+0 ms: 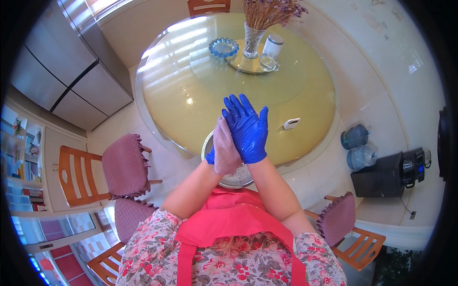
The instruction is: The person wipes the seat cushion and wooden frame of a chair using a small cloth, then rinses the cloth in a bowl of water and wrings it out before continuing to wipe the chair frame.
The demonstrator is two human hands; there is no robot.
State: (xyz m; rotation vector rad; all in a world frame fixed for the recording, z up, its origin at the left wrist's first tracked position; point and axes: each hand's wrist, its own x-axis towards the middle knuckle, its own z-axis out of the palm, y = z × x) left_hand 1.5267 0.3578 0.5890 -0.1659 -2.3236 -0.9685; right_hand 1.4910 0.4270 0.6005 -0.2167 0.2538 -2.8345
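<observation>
A blue disposable glove covers my right hand point(249, 134), held palm up with the fingers stretched out and the thumb apart. The palm is bare and the glove looks wet. My left hand point(210, 156), also in a blue glove, holds a damp pink cloth point(227, 148) against the side of the right hand. That cloth hides most of the left hand, its fingers included, and hangs down over the wrist. Below both hands is a round metal basin point(238, 186) with suds or water in it, partly covered by the arms and cloth.
A round glass-topped table point(214, 121) stands ahead, bearing a small white device point(291, 123), a blue glass dish point(224, 47), a glass vase point(253, 41), a glass mug point(269, 62) and a white canister point(273, 45). Chairs point(125, 166) point(338, 218) flank me; water bottles point(361, 157) stand right.
</observation>
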